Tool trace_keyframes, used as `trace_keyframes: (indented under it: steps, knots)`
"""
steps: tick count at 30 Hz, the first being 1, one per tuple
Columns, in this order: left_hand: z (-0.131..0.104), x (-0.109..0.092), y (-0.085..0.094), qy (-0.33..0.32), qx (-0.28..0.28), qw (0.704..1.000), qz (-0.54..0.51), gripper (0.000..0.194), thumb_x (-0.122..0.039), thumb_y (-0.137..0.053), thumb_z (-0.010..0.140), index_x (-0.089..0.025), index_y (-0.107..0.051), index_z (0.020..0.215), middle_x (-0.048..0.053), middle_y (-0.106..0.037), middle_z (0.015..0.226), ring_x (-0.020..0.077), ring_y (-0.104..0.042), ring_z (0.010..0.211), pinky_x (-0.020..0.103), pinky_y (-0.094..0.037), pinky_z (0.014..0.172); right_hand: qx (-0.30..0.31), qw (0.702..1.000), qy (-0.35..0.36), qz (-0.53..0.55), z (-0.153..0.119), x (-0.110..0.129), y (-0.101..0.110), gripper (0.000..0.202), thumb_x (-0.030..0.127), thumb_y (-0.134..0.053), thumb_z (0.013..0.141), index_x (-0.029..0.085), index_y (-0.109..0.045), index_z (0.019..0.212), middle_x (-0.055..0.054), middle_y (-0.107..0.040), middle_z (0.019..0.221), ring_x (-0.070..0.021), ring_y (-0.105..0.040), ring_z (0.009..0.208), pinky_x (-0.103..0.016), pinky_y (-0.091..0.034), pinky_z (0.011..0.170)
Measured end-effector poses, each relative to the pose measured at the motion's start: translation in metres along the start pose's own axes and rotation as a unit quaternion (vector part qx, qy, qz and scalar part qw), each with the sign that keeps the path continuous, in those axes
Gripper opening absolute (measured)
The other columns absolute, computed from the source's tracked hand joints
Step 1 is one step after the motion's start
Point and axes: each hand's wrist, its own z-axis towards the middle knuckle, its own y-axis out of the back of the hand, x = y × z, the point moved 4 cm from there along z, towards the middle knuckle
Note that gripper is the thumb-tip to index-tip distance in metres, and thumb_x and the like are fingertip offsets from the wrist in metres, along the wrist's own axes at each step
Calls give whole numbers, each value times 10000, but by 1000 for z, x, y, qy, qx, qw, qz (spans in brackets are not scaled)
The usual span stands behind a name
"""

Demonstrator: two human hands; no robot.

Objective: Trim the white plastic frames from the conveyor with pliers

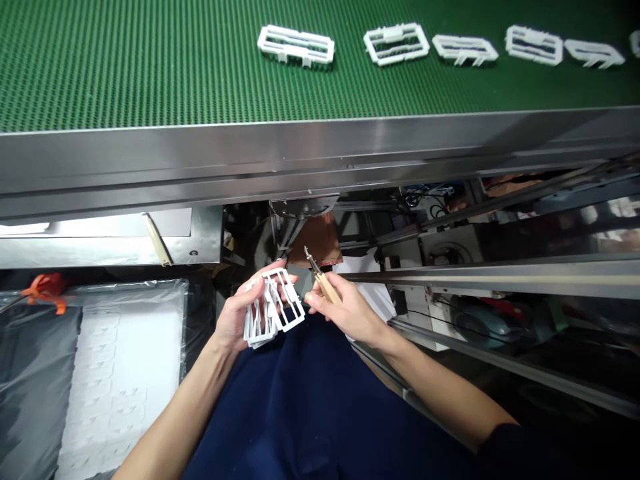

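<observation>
My left hand (239, 308) is closed around several white plastic frames (261, 321), held as a fanned stack in front of my dark blue clothing. The top frame (284, 300) sticks out to the right and shows long slots. My right hand (353, 310) grips a small pair of nippers with cream handles (327, 288), their metal tips pointing up and to the left. The nippers are close to the right side of the frames, and a gap shows between tips and plastic.
A green conveyor belt (150, 63) with a metal edge rail (240, 150) runs across the top. More white frames (296, 45) lie on it. At lower left is a plastic-lined box (186, 293) with white parts, an orange clamp (46, 292) and a cream-handled tool (157, 240) nearby.
</observation>
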Motion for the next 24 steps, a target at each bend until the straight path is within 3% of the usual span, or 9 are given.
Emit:
trace_keyframes:
  steps: [11, 24]
  knots:
    - [2, 0, 2, -6, 44, 998, -53, 470, -276, -603, 802, -153, -516, 1248, 145, -656, 1090, 175, -642, 707, 254, -560, 593, -94, 990, 32, 98, 1, 3, 10, 204, 311, -599, 797, 184, -465, 884, 9, -557, 773, -103, -579, 615, -223, -452, 540]
    - [5, -1, 4, -10, 43, 996, -81, 479, -272, -647, 764, -161, -546, 1218, 142, -667, 1069, 169, -648, 695, 254, -565, 591, -130, 991, 30, 31, 1, -1, 5, 164, 273, -588, 785, 207, -476, 884, 32, -545, 739, -96, -512, 617, -235, -438, 586]
